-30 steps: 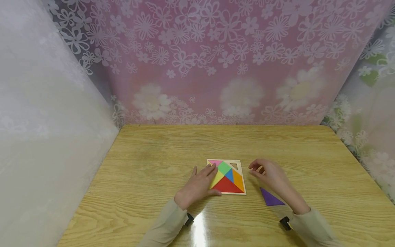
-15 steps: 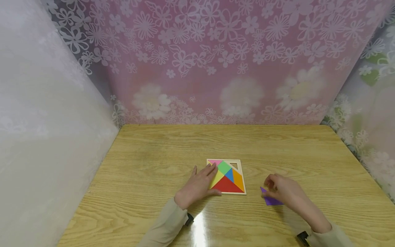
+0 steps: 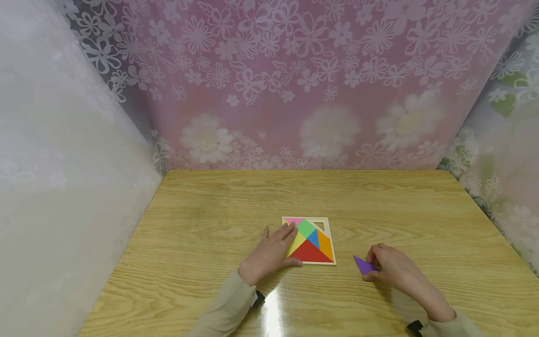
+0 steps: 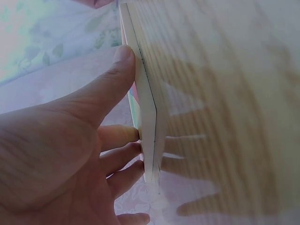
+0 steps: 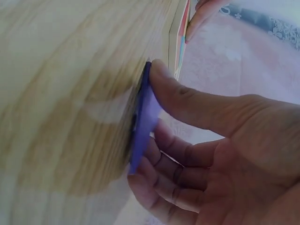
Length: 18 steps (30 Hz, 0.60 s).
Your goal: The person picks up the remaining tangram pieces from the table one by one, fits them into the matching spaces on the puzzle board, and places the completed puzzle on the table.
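A square tangram board (image 3: 332,255) with a pale wooden rim lies on the table, filled with pink, green, yellow, blue, orange and red pieces; its upper right corner shows bare wood with a triangular hole (image 3: 320,226). My left hand (image 3: 269,255) rests flat over the board's left side, fingers straight, thumb along the near edge (image 4: 149,117). To the right of the board, my right hand (image 3: 393,269) pinches a purple triangle tangram piece (image 3: 363,265) between thumb and fingers. In the right wrist view the purple piece (image 5: 146,115) stands close over the wood, its far tip by the thumb.
The wood-grain table (image 3: 219,210) extends around the board on all sides. A pink floral curtain (image 3: 261,93) hangs behind its back edge, with pale cloth (image 3: 76,187) along the left and floral cloth (image 3: 497,164) on the right.
My right hand has moved from beside the board down and right to the purple triangle, and now pinches it, shifting it slightly. The left hand and board have stayed put.
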Motion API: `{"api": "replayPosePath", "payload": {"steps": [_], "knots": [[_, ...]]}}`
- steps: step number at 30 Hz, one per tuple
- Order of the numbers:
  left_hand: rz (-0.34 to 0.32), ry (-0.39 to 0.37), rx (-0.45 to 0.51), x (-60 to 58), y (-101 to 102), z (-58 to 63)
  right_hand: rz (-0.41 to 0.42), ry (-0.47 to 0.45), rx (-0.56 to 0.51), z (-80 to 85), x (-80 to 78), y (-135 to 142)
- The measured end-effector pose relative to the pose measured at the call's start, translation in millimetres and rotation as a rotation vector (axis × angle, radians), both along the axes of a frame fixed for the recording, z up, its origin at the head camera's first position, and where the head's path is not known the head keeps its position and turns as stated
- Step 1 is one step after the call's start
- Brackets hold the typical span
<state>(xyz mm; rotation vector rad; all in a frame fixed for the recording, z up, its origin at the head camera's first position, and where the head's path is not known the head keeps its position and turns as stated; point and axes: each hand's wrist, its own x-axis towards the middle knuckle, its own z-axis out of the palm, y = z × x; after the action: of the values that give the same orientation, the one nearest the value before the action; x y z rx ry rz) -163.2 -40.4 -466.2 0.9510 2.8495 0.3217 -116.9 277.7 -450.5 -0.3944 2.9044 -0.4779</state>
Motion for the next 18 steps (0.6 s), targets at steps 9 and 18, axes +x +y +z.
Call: {"api": "replayPosePath", "payload": {"steps": [9, 18], "knots": [[-0.004, 0.003, 0.003, 0.0, 0, -0.5, -0.052, 0.002, -0.185, -3.3, -7.9, 5], [0.002, -0.008, -0.008, -0.7, 0, -1.5, -0.137, 0.122, -0.351, 3.6, -18.3, 2]]}}
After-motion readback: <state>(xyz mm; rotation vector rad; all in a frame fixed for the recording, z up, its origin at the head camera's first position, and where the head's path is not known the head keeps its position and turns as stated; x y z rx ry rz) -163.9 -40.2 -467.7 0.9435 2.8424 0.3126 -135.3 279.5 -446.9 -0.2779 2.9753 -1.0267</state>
